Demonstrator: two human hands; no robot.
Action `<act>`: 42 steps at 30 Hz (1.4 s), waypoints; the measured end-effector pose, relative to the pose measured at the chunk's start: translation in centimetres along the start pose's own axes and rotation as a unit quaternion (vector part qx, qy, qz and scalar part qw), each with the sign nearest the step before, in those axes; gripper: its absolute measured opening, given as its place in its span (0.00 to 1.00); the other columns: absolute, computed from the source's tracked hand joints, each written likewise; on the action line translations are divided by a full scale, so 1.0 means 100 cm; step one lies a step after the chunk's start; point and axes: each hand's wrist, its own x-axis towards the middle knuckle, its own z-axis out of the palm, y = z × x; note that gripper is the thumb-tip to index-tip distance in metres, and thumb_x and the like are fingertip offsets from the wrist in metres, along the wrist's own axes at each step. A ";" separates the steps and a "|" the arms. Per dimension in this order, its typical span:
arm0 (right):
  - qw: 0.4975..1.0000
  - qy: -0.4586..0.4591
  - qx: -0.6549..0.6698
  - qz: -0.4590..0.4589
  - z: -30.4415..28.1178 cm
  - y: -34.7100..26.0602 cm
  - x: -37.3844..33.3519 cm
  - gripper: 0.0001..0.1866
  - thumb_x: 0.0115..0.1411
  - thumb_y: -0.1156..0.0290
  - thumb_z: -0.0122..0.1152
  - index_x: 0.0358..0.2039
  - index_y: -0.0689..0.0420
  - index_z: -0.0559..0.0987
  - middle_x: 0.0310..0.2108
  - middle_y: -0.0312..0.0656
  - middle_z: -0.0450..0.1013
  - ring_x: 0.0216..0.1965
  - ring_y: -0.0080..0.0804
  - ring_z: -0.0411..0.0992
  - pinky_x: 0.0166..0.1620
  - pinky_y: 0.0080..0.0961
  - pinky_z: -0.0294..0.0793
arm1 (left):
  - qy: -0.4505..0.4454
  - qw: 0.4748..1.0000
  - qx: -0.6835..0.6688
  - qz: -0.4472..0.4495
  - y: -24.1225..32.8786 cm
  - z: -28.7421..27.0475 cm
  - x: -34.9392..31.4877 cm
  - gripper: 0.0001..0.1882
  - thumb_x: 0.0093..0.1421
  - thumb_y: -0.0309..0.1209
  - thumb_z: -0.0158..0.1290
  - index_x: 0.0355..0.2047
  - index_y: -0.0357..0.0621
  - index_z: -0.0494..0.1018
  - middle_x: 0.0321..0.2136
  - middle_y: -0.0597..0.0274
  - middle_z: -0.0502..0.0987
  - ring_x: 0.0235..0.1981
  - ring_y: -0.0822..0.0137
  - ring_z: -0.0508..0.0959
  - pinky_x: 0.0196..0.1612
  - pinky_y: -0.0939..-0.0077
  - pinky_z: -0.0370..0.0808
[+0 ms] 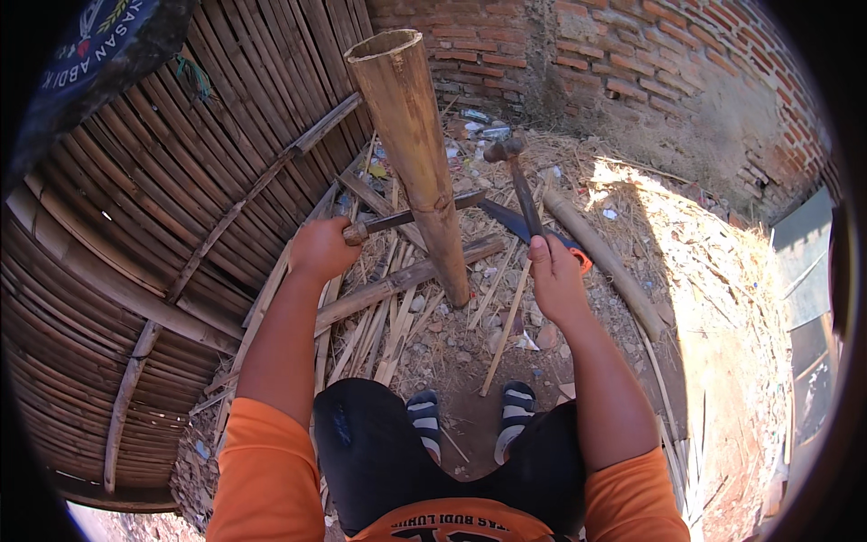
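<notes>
My left hand [321, 248] is closed round the wooden handle of a machete [390, 221]. Its dark blade runs across an upright bamboo pole [417, 149] and comes out at the far side; the pole hides the blade's middle, so I cannot tell whether it is sunk in or behind. The pole leans a little, its hollow, rough-edged top toward me and its foot at the ground. In my right hand [558, 275] is a hammer [522, 185], gripped low on its handle with the head raised, apart from pole and blade.
A handsaw [578, 257] with an orange-edged handle lies beyond my right hand. A bamboo length [605, 262] rests beside it, and split strips and a thicker pole [388, 287] litter the ground. A slatted bamboo wall [208, 163] stands left, a brick wall [623, 54] behind.
</notes>
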 end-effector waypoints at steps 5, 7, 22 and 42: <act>0.999 -0.002 -0.019 0.040 0.010 0.012 0.007 0.29 0.74 0.48 0.47 0.30 0.63 0.75 0.20 0.46 0.69 0.25 0.38 0.71 0.33 0.37 0.69 | -0.036 0.999 0.027 -0.017 0.000 -0.007 0.000 0.22 0.52 0.44 0.63 0.48 0.56 0.82 0.38 0.52 0.84 0.42 0.50 0.83 0.47 0.53 0.81; 0.999 0.005 0.030 0.027 0.008 -0.001 0.003 0.28 0.74 0.48 0.48 0.31 0.62 0.75 0.20 0.43 0.69 0.24 0.34 0.70 0.33 0.35 0.69 | -0.052 0.998 0.035 -0.015 0.006 -0.008 -0.003 0.23 0.53 0.44 0.64 0.50 0.56 0.81 0.38 0.53 0.84 0.42 0.50 0.84 0.47 0.53 0.81; 0.998 -0.036 -0.046 0.004 0.015 0.025 -0.004 0.27 0.73 0.47 0.48 0.34 0.62 0.74 0.21 0.42 0.69 0.23 0.34 0.68 0.32 0.35 0.69 | -0.025 0.999 0.028 -0.002 0.007 -0.007 -0.009 0.19 0.52 0.42 0.65 0.44 0.55 0.82 0.38 0.52 0.84 0.41 0.50 0.83 0.45 0.52 0.81; 0.989 0.097 0.004 -0.116 -0.031 -0.065 0.030 0.37 0.66 0.45 0.62 0.70 0.49 0.68 0.49 0.51 0.70 0.43 0.33 0.71 0.50 0.31 0.72 | -0.034 0.999 0.015 0.016 0.017 -0.012 -0.023 0.19 0.52 0.44 0.64 0.43 0.52 0.82 0.36 0.49 0.83 0.41 0.47 0.82 0.44 0.51 0.79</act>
